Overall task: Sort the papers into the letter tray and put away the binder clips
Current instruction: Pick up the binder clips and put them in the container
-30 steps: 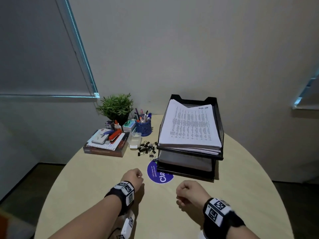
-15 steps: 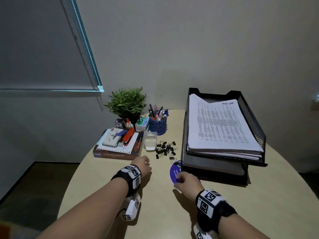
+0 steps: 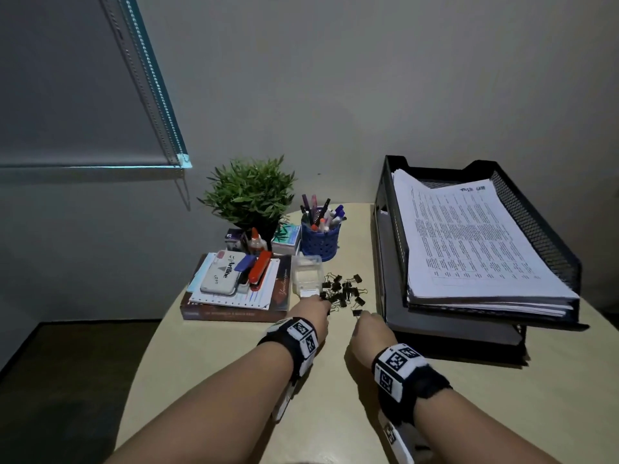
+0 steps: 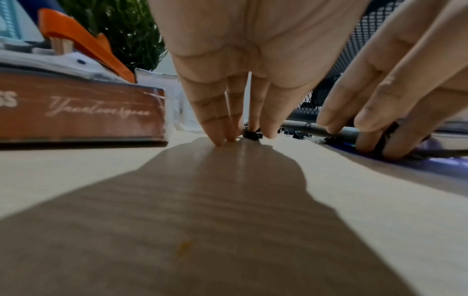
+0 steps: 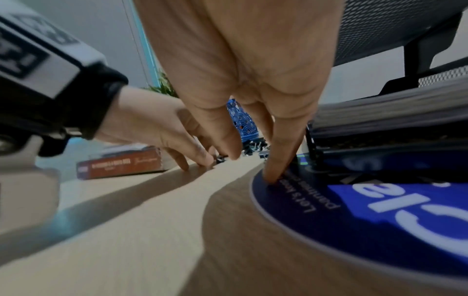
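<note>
— At far left, any writing?
— "Artline" on a white plastic case, atop a brown book.
— Hands?
— Left hand: straight fingers, tips on the wooden table, just beside black metal binder clips. Right hand: fingertip on a round blue "Cla" sticker; its grip I cannot tell. Printed papers lie in the black mesh letter tray.

Right hand fingertip on blue round sticker, left hand fingertips on table, letter tray at right
</note>
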A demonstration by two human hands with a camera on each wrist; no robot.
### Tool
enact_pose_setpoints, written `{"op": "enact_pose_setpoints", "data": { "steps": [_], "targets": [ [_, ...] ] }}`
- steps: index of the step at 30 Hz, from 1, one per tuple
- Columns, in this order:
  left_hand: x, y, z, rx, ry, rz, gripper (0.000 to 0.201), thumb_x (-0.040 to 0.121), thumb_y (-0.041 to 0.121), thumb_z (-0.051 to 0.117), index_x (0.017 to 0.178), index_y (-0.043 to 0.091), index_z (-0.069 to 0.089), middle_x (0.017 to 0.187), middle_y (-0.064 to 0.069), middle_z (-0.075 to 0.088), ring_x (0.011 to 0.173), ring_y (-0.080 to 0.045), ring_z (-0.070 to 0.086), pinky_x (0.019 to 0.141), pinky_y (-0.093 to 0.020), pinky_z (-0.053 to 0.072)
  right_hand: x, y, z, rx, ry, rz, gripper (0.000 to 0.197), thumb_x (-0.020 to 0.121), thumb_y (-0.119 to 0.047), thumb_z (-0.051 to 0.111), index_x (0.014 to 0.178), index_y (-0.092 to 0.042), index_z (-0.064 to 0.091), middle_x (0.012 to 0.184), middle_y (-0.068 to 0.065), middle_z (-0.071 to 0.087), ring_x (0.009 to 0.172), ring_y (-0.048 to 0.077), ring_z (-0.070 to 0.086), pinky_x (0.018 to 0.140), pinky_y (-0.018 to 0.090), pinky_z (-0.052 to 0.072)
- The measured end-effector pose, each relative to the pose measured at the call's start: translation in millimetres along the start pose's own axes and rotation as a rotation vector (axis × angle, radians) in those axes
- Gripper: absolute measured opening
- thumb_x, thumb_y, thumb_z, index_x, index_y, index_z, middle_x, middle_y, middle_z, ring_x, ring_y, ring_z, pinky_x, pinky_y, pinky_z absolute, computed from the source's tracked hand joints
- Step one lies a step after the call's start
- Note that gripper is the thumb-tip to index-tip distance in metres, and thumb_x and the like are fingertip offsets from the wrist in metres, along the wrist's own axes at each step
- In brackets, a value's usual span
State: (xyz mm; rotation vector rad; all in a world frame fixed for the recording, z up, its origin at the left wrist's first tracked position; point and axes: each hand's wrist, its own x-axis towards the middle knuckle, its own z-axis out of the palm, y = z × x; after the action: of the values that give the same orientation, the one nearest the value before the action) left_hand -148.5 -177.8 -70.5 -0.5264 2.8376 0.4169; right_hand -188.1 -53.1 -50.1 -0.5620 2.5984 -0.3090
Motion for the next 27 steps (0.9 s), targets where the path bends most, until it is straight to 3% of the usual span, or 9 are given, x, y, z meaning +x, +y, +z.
{"op": "enact_pose_setpoints", "data": {
  "steps": [9,11,14,16,19,22,25,27],
  "targets": [
    [1.7,3.6,-7.9,0.109,-0.091,0.03,0.024,0.089,0.003,0.047,0.109,0.004,0.058,0.114,-0.016,0.061,0.107,-0.032,0.058,0.087,-0.036,0.048,24.7,-5.4,0.0,-0.173,0.014,-0.047,0.024,0.092,-0.009,0.043,0.114,-0.005,0.052,0.116,0.015,0.057,0.106,0.032,0.059,0.081,0.033,0.047],
    [-0.7,2.5,-15.1,0.003,0.005,0.01,0.02,0.09,0.006,0.046,0.106,0.008,0.058,0.111,-0.014,0.062,0.104,-0.031,0.059,0.083,-0.036,0.048,28.8,-5.6,-0.1,-0.19,0.019,-0.059,0.023,0.092,-0.008,0.042,0.113,-0.004,0.052,0.115,0.015,0.059,0.106,0.032,0.059,0.08,0.033,0.046],
    [4.8,-6.3,-38.7,-0.204,0.339,-0.004,0.016,0.091,0.01,0.045,0.099,0.013,0.059,0.107,-0.007,0.06,0.103,-0.026,0.055,0.084,-0.036,0.047,35.1,-5.4,0.2,-0.179,0.051,-0.07,0.021,0.093,-0.009,0.044,0.111,-0.005,0.052,0.114,0.015,0.06,0.104,0.032,0.06,0.08,0.033,0.047],
    [15.6,-15.8,-52.7,-0.281,0.453,-0.018,0.018,0.092,0.011,0.045,0.099,0.012,0.061,0.107,-0.008,0.058,0.105,-0.025,0.05,0.087,-0.035,0.045,37.8,-5.9,0.7,-0.173,0.057,-0.069,0.02,0.093,-0.008,0.044,0.111,-0.005,0.052,0.113,0.015,0.06,0.104,0.031,0.06,0.08,0.033,0.047],
    [27.9,-28.1,-57.8,-0.285,0.392,-0.074,0.019,0.092,0.011,0.048,0.104,0.013,0.063,0.11,-0.01,0.056,0.108,-0.027,0.051,0.088,-0.037,0.046,41.2,-8.2,1.4,-0.178,0.053,-0.069,0.02,0.092,-0.007,0.044,0.111,-0.005,0.052,0.113,0.014,0.061,0.103,0.031,0.06,0.078,0.033,0.046],
    [29.7,-35.8,-51.2,-0.214,0.323,-0.105,0.027,0.092,0.018,0.05,0.118,0.017,0.058,0.124,-0.008,0.051,0.118,-0.027,0.045,0.097,-0.037,0.041,42.7,-9.4,1.9,-0.171,0.039,-0.081,0.02,0.09,-0.009,0.047,0.109,-0.006,0.052,0.11,0.014,0.063,0.1,0.03,0.062,0.073,0.032,0.045],
    [23.5,-31.8,-45.9,-0.214,0.443,0.017,0.029,0.093,0.02,0.05,0.12,0.016,0.057,0.124,-0.005,0.051,0.117,-0.022,0.045,0.099,-0.034,0.04,42.2,-10.4,-3.2,-0.126,0.019,-0.09,0.021,0.084,-0.014,0.053,0.105,-0.009,0.052,0.105,0.011,0.064,0.095,0.029,0.062,0.066,0.029,0.043],
    [19.3,-24.6,-38.3,-0.232,0.362,0.155,0.024,0.093,0.018,0.048,0.112,0.014,0.062,0.118,-0.004,0.056,0.107,-0.022,0.053,0.094,-0.035,0.045,41.8,-15.1,-12.4,-0.066,0.052,-0.085,0.024,0.08,-0.018,0.057,0.102,-0.01,0.052,0.105,0.01,0.063,0.096,0.029,0.061,0.068,0.028,0.043]
  ]
}}
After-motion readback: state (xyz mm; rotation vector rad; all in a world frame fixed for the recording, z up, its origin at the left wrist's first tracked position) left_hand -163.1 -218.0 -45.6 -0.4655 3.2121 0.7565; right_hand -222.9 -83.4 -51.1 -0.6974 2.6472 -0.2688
